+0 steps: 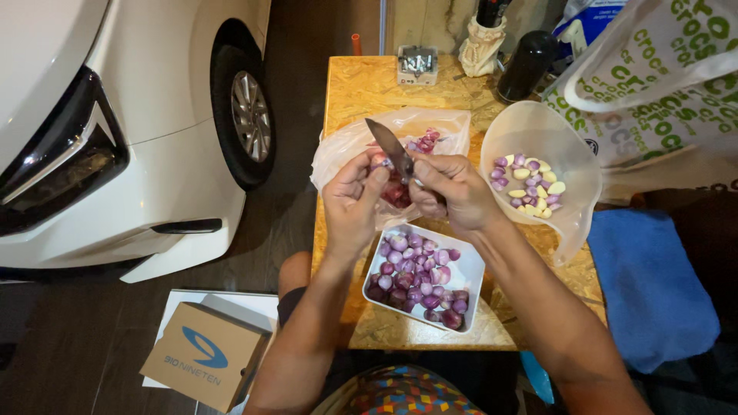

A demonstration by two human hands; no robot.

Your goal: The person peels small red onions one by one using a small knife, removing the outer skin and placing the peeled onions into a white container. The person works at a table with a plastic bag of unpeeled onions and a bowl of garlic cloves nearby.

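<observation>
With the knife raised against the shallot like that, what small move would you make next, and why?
Probably draw the knife in the right hand gently across the shallot pinched by the left hand to lift its skin: the blade sits right against it, above the plastic bag of peelings.

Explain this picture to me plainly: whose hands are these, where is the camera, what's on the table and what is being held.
There is no machine here: the single picture comes from a camera on a person's head, looking down at their own bare hands. The right hand grips a knife, blade pointing up and away. The left hand pinches a small shallot against the blade. On the wooden table below the hands sits a white square dish of peeled purple shallots. Behind the hands lies a plastic bag with more shallots. To the right, a pale bowl holds shallots and garlic cloves. A white car stands on the left.
</observation>
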